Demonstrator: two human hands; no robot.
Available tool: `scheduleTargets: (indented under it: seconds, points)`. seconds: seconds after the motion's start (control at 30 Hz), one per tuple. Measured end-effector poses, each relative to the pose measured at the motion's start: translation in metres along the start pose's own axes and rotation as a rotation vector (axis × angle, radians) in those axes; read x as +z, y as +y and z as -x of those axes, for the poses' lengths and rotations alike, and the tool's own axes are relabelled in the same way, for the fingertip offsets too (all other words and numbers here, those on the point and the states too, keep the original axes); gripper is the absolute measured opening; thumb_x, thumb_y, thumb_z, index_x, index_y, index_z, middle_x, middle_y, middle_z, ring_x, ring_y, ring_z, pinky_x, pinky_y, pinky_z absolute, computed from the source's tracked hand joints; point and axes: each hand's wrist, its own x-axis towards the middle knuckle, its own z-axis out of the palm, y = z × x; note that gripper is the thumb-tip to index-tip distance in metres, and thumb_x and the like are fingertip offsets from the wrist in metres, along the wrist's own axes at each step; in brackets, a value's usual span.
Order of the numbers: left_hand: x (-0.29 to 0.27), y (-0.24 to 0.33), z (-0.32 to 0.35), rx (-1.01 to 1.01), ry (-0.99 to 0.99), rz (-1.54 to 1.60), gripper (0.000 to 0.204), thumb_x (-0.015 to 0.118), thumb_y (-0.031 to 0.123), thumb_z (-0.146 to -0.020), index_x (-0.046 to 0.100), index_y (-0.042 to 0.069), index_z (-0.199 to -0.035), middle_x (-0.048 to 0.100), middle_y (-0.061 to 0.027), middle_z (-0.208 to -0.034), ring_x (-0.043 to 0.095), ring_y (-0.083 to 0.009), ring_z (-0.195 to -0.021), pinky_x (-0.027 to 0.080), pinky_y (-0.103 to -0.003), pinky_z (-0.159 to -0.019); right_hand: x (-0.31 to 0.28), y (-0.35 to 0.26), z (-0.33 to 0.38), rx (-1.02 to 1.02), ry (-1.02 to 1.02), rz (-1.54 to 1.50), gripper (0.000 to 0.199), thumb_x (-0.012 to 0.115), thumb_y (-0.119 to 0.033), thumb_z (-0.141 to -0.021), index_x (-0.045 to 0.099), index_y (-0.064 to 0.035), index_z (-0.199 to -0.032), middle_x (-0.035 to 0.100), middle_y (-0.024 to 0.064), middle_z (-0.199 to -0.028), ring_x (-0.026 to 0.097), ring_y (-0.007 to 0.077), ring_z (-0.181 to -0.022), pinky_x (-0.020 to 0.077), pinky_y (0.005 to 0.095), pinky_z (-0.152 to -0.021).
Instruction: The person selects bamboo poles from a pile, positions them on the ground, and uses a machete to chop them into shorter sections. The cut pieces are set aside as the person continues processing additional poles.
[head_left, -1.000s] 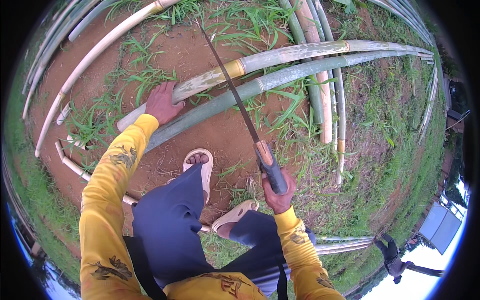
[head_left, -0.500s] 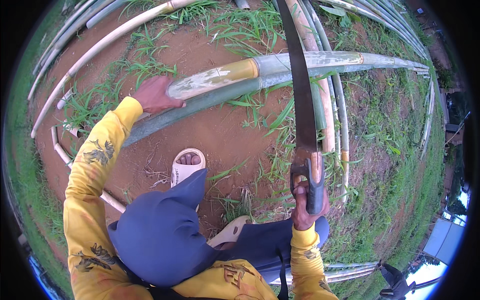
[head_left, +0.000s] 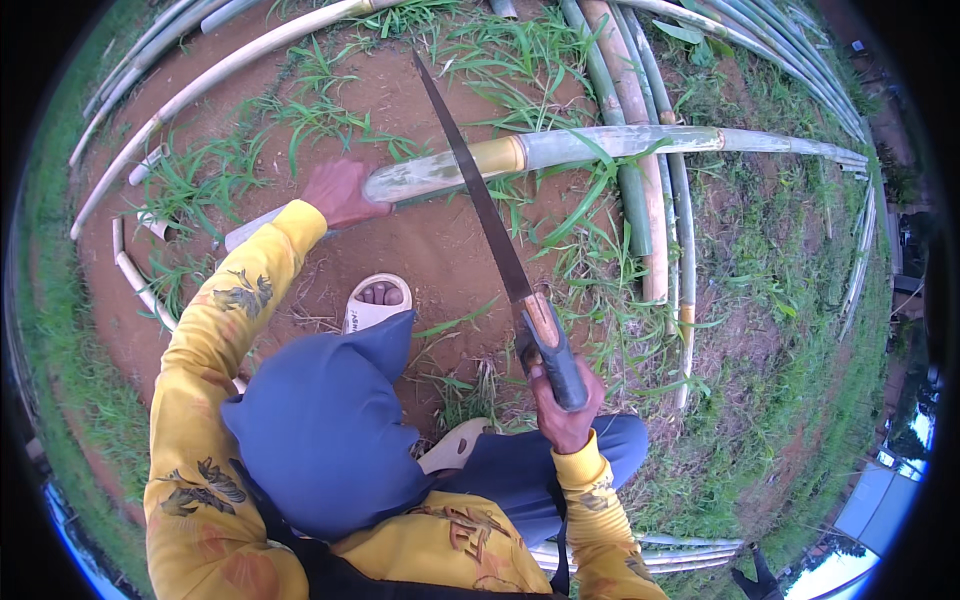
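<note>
My right hand (head_left: 567,400) is closed around the grip of a handsaw (head_left: 486,205). Its long dark blade slants up and to the left, passing across the bamboo pole in view; whether it touches the pole I cannot tell. This thick, pale green and yellowish bamboo pole (head_left: 575,147) runs from its end near my left hand out to the far right. My left hand (head_left: 343,193), slightly blurred, is closed at that end, with the thumb on the near side and the other fingers mostly hidden. A short stretch of another pole (head_left: 252,228) shows left of the hand.
Several bamboo poles (head_left: 655,225) lie crosswise under the thick one, right of the saw. A curved thin pole (head_left: 190,110) and short offcuts (head_left: 148,165) lie at the left on reddish soil with grass. My sandalled foot (head_left: 378,300) is below the pole. More poles lie far right.
The saw has swung leftward, its blade now slanting left instead of standing nearly upright. My left hand and the pole's end have shifted right, and the lower green pole is now mostly hidden.
</note>
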Motion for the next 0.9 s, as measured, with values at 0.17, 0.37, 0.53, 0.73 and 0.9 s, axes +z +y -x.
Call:
scheduleTargets:
  seconds: [0.17, 0.37, 0.53, 0.73, 0.9]
  points:
    - [0.006, 0.008, 0.005, -0.028, 0.056, 0.039, 0.059, 0.073, 0.051, -0.077, 0.068, 0.008, -0.117, 0.073, -0.0206, -0.098, 0.071, -0.0402, -0.092, 0.055, -0.052, -0.082, 0.003, -0.001, 0.008, -0.010, 0.006, 0.065, 0.020, 0.076, -0.004, -0.080, 0.056, -0.0032, -0.078, 0.053, 0.0058, -0.064, 0.051, 0.0142, -0.052, 0.0424, 0.0310, -0.053]
    - [0.009, -0.003, -0.003, -0.014, 0.086, -0.019, 0.068, 0.074, 0.059, -0.079, 0.066, 0.007, -0.122, 0.073, -0.0217, -0.098, 0.071, -0.0412, -0.093, 0.055, -0.052, -0.083, -0.017, -0.007, 0.031, -0.041, -0.035, 0.168, 0.017, 0.076, -0.003, -0.078, 0.059, -0.0025, -0.080, 0.054, 0.0067, -0.064, 0.051, 0.0152, -0.051, 0.0436, 0.0307, -0.054]
    - [-0.003, 0.003, -0.003, -0.033, -0.019, -0.021, 0.082, 0.076, 0.068, -0.074, 0.064, 0.003, -0.123, 0.073, -0.0231, -0.095, 0.071, -0.0418, -0.092, 0.055, -0.052, -0.083, -0.024, -0.033, 0.037, 0.071, -0.015, 0.125, 0.015, 0.075, -0.001, -0.078, 0.063, -0.0011, -0.085, 0.058, 0.0050, -0.064, 0.053, 0.0115, -0.054, 0.0455, 0.0284, -0.056]
    - [0.000, 0.019, 0.011, 0.006, -0.071, 0.016, 0.083, 0.079, 0.066, -0.072, 0.065, 0.001, -0.121, 0.073, -0.0235, -0.092, 0.071, -0.0413, -0.092, 0.055, -0.052, -0.081, 0.010, -0.040, -0.002, 0.100, -0.049, 0.039, 0.014, 0.074, 0.000, -0.079, 0.061, -0.0003, -0.084, 0.058, 0.0058, -0.066, 0.054, 0.0112, -0.055, 0.0458, 0.0282, -0.057]
    - [0.011, 0.005, 0.011, -0.011, 0.005, 0.054, 0.079, 0.081, 0.063, -0.070, 0.066, 0.002, -0.118, 0.072, -0.0228, -0.094, 0.071, -0.0419, -0.091, 0.055, -0.052, -0.080, -0.008, -0.041, 0.026, 0.132, -0.092, 0.075, 0.013, 0.073, 0.000, -0.077, 0.062, -0.0006, -0.084, 0.060, 0.0063, -0.069, 0.055, 0.0124, -0.056, 0.0451, 0.0288, -0.056]
